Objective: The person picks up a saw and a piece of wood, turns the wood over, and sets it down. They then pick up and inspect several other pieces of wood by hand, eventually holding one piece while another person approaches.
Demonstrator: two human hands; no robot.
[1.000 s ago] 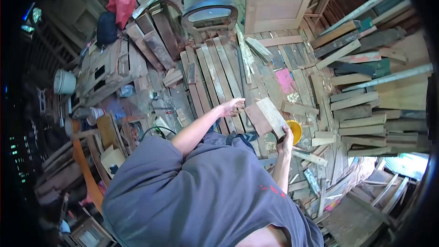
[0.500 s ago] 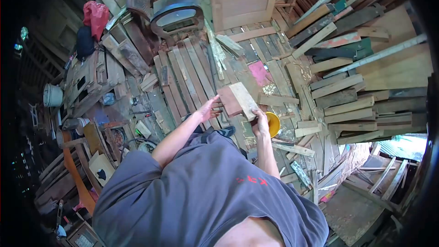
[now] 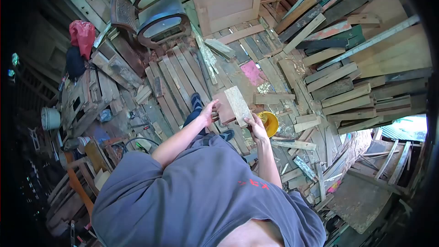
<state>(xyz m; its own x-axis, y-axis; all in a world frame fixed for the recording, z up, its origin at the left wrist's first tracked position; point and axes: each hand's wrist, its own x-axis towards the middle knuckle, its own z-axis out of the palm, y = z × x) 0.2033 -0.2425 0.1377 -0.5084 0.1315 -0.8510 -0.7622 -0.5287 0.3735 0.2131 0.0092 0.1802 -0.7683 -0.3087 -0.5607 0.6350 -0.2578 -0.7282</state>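
Seen from above, a cluttered floor (image 3: 233, 67) of worn planks, strewn with loose wood pieces (image 3: 274, 99). At eleven o'clock, a dark-framed armchair (image 3: 157, 13) with a bluish seat; at twelve, a pale wooden panel (image 3: 224, 4), framed like a door. Stacked timber (image 3: 336, 80) fills two to three o'clock, beside a broad plywood sheet (image 3: 391, 57). Bright light catches a corrugated sheet (image 3: 407, 129) just past three; toward nine, deep shadow

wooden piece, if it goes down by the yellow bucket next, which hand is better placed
Probably the right: the right hand grips the wooden piece and appears nearer the yellow bucket. The left hand is at the piece's other side, farther from the bucket.
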